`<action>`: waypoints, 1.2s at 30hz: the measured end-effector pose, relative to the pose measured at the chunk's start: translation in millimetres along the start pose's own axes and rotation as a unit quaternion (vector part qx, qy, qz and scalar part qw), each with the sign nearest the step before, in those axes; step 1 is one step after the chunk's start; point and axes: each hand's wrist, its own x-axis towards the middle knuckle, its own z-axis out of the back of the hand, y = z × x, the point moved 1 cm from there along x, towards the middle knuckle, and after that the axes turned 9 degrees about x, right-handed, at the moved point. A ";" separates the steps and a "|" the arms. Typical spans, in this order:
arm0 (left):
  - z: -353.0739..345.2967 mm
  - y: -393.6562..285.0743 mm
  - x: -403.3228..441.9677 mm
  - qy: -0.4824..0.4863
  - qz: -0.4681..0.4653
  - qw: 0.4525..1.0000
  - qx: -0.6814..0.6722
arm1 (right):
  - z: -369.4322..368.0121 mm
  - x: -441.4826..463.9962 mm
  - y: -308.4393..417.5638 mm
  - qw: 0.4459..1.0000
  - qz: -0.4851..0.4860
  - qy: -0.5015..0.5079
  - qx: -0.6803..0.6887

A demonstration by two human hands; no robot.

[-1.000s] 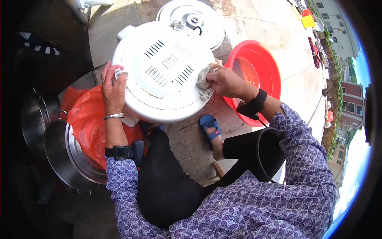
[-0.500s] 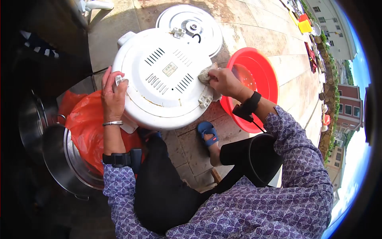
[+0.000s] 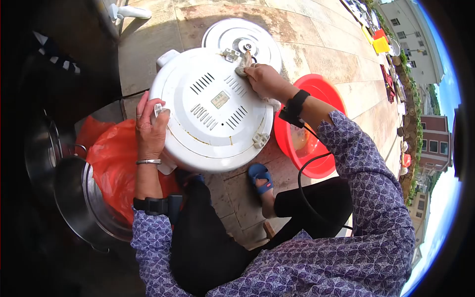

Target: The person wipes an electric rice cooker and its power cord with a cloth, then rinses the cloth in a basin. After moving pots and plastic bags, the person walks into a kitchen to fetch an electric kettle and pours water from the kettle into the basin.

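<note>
A round white appliance, perhaps an electric cooker point(image 3: 198, 119), is tipped so its vented underside faces me. Slots, a small label point(image 3: 220, 100) and plastic feet show on it, along with brownish stains near the rim. My left hand point(image 3: 151, 126) grips its left edge, fingers bent around the rim by a foot point(image 3: 159, 109). Bunched in my right hand point(image 3: 264, 81) is a pale cloth point(image 3: 244, 64), pressed on the upper right part of the underside near another foot point(image 3: 231, 54). Behind the appliance lies a round metal lid point(image 3: 222, 30) on the paving.
Right of the appliance stands a red basin point(image 3: 321, 171) with some liquid in it. An orange-red plastic bag point(image 3: 116, 153) and a large metal pot point(image 3: 74, 198) are at left. My sandalled foot point(image 3: 261, 179) is below. Yellow and red containers point(image 3: 380, 44) stand farther off.
My right hand has moved the cloth from the right edge up and left across the underside. My left hand keeps its hold. The whole view has shifted slightly.
</note>
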 end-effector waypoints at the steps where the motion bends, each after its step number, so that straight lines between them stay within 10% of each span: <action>1: 0.6 1.5 -1.3 0.001 0.004 1.000 0.004 | 0.6 3.6 5.2 1.000 0.001 0.003 0.005; 8: -2.0 6.0 0.5 -0.008 -0.005 1.000 0.021 | -15.6 10.1 47.7 0.984 -0.127 -0.086 0.093; 11: -1.9 2.2 -2.0 -0.004 0.007 1.000 0.030 | -40.0 -17.1 92.3 0.979 0.148 -0.083 0.116; 17: 2.4 2.7 -2.2 -0.001 0.020 0.999 0.030 | -33.6 -86.8 147.4 0.938 0.307 0.077 0.138; 30: -5.0 -3.2 -5.0 -0.028 0.033 0.999 -0.015 | -54.5 52.3 160.7 0.990 0.070 -0.051 0.107; 36: -2.5 10.9 -1.9 -0.044 -0.016 0.999 -0.021 | -55.0 -57.8 184.9 0.951 0.272 0.034 0.142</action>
